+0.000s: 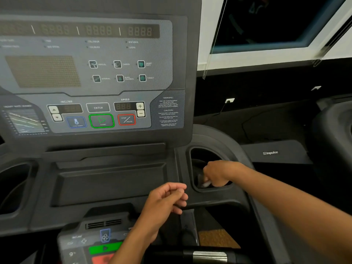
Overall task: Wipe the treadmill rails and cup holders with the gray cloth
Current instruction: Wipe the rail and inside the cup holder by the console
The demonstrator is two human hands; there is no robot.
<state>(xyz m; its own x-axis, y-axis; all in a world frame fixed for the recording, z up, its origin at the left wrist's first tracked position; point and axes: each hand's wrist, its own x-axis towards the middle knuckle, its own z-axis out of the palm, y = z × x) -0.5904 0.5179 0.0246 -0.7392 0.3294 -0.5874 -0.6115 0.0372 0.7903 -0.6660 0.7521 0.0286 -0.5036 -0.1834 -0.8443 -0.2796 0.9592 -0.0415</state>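
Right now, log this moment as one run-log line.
right hand: gray cloth inside right cup holder | left hand: empty, loosely curled, hovering over console | left cup holder: unattended

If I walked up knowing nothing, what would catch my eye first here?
Probably the big treadmill console filling the upper left, with its green start button and red stop button. Next, the right hand pressing a gray cloth down into the right cup holder, while the left hand hovers loosely curled, empty.
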